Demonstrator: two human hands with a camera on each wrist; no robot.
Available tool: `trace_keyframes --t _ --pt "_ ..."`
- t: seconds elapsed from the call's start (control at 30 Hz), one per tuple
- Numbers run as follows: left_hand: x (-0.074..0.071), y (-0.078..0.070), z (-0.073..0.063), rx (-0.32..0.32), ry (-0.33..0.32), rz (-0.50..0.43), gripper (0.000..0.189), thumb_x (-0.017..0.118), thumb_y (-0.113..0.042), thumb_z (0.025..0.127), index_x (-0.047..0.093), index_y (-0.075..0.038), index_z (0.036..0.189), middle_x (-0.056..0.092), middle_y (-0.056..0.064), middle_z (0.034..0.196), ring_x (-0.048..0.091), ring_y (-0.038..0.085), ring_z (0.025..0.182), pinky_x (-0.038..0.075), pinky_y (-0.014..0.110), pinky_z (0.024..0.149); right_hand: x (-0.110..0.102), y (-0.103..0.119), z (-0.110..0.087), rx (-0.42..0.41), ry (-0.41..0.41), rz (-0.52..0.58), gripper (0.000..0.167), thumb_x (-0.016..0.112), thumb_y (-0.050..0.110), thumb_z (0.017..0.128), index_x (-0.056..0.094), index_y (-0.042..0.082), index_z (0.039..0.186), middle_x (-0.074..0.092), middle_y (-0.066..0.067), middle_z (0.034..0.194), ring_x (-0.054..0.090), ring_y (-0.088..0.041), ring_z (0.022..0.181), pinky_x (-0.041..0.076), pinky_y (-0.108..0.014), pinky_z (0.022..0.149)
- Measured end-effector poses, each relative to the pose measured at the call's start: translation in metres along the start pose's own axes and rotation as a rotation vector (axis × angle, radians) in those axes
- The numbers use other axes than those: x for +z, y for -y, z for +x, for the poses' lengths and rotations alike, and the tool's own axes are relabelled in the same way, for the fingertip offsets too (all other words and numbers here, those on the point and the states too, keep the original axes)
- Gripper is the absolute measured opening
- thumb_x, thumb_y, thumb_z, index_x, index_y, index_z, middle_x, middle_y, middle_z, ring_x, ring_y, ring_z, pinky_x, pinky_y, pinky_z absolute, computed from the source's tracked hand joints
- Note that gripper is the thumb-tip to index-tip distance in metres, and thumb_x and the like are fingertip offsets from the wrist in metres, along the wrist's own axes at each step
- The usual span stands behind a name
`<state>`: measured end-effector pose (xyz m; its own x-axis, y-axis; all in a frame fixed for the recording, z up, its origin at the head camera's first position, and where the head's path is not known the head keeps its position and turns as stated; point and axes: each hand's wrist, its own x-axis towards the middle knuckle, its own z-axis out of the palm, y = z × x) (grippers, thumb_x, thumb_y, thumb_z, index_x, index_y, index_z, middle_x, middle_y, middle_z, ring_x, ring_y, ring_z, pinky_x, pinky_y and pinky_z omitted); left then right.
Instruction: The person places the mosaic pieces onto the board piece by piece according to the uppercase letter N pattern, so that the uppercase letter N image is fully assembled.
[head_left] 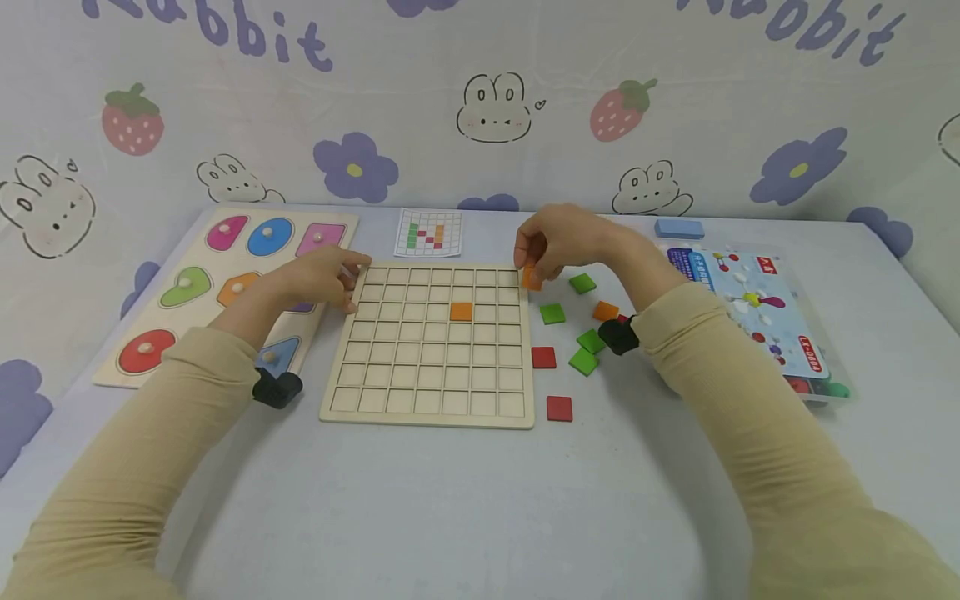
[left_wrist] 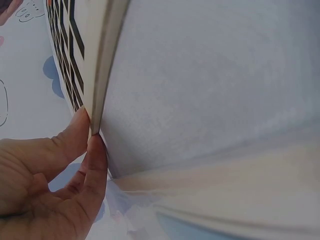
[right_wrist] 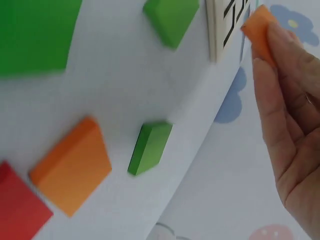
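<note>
A wooden grid board (head_left: 427, 424) lies flat, with one orange tile (head_left: 461, 312) set in a cell right of its middle. My left hand (head_left: 324, 277) holds the board's far left corner between thumb and forefinger; the left wrist view shows the fingertips (left_wrist: 80, 122) against its edge. Over the far right corner, my right hand (head_left: 561, 242) pinches an orange square tile (right_wrist: 260, 31) between thumb and fingers. Close by on the table lie loose green tiles (head_left: 552, 314), red tiles (head_left: 543, 357) and another orange tile (head_left: 606, 311).
Behind the board lies a printed pattern card (head_left: 405, 229) with coloured squares. A knobbed shape puzzle (head_left: 202, 321) is on the left. To the right are a boxed molecule set (head_left: 757, 308), partly behind my right arm, and a blue block (head_left: 679, 229). A patterned cloth hangs at the back.
</note>
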<state>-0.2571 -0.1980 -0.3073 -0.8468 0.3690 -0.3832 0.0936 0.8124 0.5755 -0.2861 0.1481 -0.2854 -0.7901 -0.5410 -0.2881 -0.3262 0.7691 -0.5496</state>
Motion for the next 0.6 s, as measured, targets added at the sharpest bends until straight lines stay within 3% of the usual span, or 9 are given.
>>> trace_keyframes --t 0.37,0.6 --pt "0.000 0.002 0.000 0.004 0.007 0.004 0.082 0.071 0.004 0.083 0.029 0.000 0.154 0.040 0.028 0.148 0.046 0.038 0.127 0.042 0.052 0.107 0.022 0.030 0.002 -0.087 0.012 0.109 0.015 0.080 0.007 0.080 0.071 0.011 0.091 0.067 -0.005 0.090 0.065 -0.018 0.081 0.059 -0.030 0.069" --pt "0.000 0.002 0.001 0.007 0.007 0.000 0.081 0.070 0.005 0.084 0.029 0.000 0.154 0.039 0.028 0.147 0.045 0.038 0.127 0.043 0.051 0.105 0.037 0.044 0.006 -0.145 0.022 0.142 0.011 0.077 0.005 0.083 0.070 0.009 0.090 0.067 -0.007 0.086 0.066 -0.016 0.070 0.058 -0.028 0.066"
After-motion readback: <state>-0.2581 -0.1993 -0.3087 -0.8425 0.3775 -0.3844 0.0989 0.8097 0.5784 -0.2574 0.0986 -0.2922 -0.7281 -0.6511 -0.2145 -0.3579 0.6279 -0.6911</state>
